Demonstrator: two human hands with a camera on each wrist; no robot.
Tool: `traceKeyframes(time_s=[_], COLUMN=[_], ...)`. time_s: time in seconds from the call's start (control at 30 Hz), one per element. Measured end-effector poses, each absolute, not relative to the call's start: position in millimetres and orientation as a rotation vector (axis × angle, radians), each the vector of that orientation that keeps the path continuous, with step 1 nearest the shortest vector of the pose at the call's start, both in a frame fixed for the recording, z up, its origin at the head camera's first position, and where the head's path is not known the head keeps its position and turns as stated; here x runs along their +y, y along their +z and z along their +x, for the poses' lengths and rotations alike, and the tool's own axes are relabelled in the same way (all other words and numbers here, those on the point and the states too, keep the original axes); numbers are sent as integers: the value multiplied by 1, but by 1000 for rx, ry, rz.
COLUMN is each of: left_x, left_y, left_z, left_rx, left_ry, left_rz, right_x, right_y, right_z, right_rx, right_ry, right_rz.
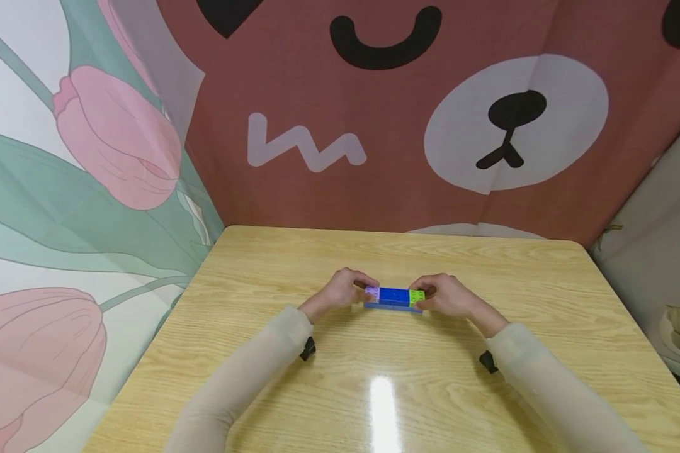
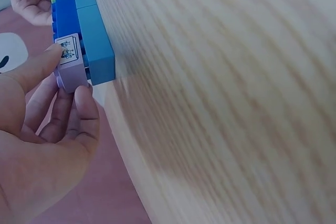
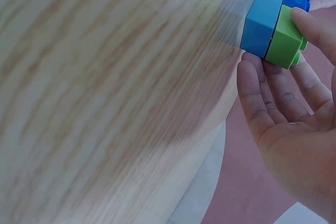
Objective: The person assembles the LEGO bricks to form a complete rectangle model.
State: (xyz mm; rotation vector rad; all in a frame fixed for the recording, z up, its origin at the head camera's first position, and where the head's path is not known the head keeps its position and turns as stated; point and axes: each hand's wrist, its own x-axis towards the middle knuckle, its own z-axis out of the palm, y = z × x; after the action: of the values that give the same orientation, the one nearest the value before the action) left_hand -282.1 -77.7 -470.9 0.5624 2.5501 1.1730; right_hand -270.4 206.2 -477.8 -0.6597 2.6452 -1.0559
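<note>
Two light blue bricks stand end to end on the table as a bottom row. On top of them, in the middle, sits a dark blue brick. My left hand pinches a lilac brick with a printed picture at the row's left end; studs show in a narrow gap beneath it. At the right end, a lime green brick lies over the light blue row, and my right hand holds it between thumb and fingers. In the head view, fingers partly cover both end bricks.
The wood-grain table extends around the bricks, with its far edge behind them. A printed curtain hangs beyond that edge. Black wrist mounts show under both sleeves, and a bright reflection lies near the front.
</note>
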Motion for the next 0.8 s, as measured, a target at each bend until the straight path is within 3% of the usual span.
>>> traceKeyframes(time_s=[0.8], left_x=[-81], left_y=[-475], left_z=[-282], left_rx=[2532], left_ry=[1214], left_rz=[574], right_x=[207], right_y=[-479], right_z=[-270], right_rx=[2626], right_ry=[-1087], right_rz=[-683])
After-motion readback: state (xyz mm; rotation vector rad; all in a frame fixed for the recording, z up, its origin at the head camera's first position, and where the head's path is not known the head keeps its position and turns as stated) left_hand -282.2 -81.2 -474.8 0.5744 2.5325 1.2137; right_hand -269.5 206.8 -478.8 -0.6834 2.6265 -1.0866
